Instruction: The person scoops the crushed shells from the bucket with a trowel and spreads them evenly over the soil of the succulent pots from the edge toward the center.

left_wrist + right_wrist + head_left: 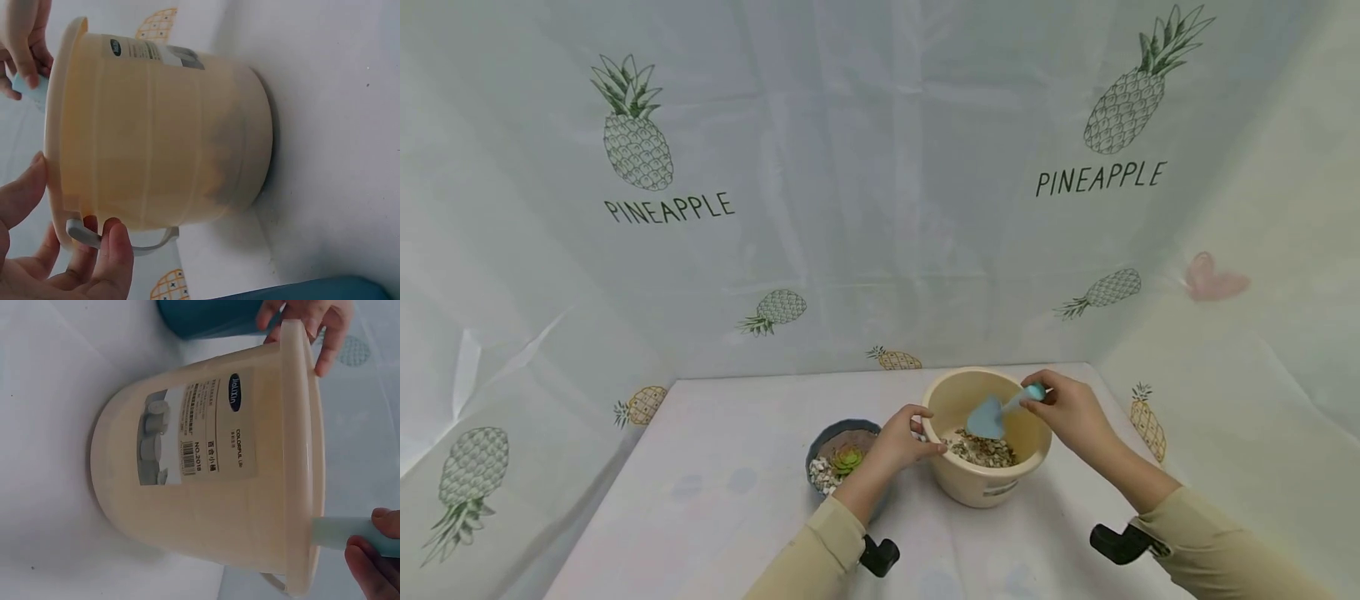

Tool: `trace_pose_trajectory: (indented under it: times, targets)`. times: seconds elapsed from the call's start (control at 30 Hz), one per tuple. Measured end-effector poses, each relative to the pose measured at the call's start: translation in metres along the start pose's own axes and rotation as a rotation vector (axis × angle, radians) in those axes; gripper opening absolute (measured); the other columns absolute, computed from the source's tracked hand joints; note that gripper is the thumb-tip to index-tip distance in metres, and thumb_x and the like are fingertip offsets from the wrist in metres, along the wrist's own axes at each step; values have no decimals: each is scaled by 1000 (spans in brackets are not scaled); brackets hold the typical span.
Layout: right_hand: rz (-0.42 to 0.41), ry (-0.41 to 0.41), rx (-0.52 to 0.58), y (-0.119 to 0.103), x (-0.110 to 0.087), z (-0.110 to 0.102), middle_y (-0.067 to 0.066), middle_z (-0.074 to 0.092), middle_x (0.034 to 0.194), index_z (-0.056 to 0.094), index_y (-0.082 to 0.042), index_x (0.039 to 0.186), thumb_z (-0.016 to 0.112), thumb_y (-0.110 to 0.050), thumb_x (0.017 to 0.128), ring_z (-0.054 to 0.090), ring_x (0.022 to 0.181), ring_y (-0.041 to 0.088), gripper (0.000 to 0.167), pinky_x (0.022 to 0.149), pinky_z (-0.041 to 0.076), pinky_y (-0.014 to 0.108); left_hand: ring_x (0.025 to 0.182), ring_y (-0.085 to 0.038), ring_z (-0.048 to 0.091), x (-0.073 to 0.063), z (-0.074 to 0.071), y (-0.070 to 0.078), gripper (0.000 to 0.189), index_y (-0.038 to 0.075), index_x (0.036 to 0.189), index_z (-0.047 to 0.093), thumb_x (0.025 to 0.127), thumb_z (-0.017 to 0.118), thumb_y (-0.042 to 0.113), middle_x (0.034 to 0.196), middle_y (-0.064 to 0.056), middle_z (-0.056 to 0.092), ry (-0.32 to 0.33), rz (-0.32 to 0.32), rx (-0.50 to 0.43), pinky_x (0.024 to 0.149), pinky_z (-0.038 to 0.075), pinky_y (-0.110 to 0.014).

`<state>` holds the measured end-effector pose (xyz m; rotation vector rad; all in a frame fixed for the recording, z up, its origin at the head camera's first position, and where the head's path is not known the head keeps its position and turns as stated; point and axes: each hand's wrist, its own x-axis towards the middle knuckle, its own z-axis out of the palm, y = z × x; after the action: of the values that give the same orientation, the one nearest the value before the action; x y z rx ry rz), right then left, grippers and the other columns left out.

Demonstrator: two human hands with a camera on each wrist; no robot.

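A cream plastic bucket (973,487) stands on the table, with a brown and pale gravelly mix (981,451) at its bottom. My left hand (898,442) grips the bucket's left rim; in the left wrist view the thumb lies at the rim and the fingers are by the grey handle (145,250). My right hand (1070,410) pinches the handle of a light blue shovel (987,418) at the bucket's right side. The shovel's blade is inside the bucket, just above or touching the mix; I cannot tell which.
Left of the bucket, partly behind my left arm, sits a blue pot (811,454) with a green succulent (847,458) and white pebbles (822,473). A pineapple-printed curtain (865,208) hangs behind the white-covered table (715,517). A printed label (200,431) is on the bucket.
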<state>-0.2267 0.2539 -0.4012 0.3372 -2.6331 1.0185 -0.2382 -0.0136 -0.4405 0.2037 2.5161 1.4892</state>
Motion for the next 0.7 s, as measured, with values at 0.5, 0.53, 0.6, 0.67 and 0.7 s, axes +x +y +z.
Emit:
trace_pose_trajectory:
  times: [0.5, 0.53, 0.6, 0.67, 0.7]
  targets:
    - [3, -58, -146, -7, -5, 8, 14, 69, 89, 68, 3, 96, 77, 0, 80, 65, 77, 25, 19, 60, 55, 35, 74, -16, 57, 0, 0, 0, 55, 8, 123, 59, 75, 85, 9, 91, -5, 58, -5, -12, -61, 61, 53, -30]
    - [4, -61, -154, -7, -5, 10, 14, 69, 88, 68, 3, 95, 78, 0, 79, 66, 77, 25, 19, 61, 55, 35, 74, -16, 57, 0, 0, 0, 55, 8, 123, 59, 75, 85, 8, 91, -5, 58, -5, -12, -58, 61, 53, -29]
    - [2, -66, -176, -7, -5, 14, 14, 69, 86, 67, 4, 93, 79, 1, 78, 65, 76, 26, 20, 60, 55, 36, 73, -16, 57, 0, 0, 1, 55, 8, 123, 59, 75, 86, 8, 90, -5, 58, -7, -14, -60, 60, 53, -29]
    - [4, -69, -194, -6, -4, 18, 13, 68, 85, 66, 4, 93, 79, 1, 78, 65, 75, 26, 20, 60, 55, 37, 72, -16, 57, 0, 0, 0, 56, 7, 124, 59, 75, 86, 8, 90, -5, 58, -10, -12, -62, 60, 53, -29]
    - [8, -70, -203, -6, -4, 20, 13, 68, 84, 65, 4, 93, 79, 1, 77, 65, 76, 26, 21, 61, 55, 37, 72, -15, 57, 0, 0, 0, 56, 7, 124, 58, 75, 86, 8, 90, -5, 58, -11, -9, -61, 60, 53, -28]
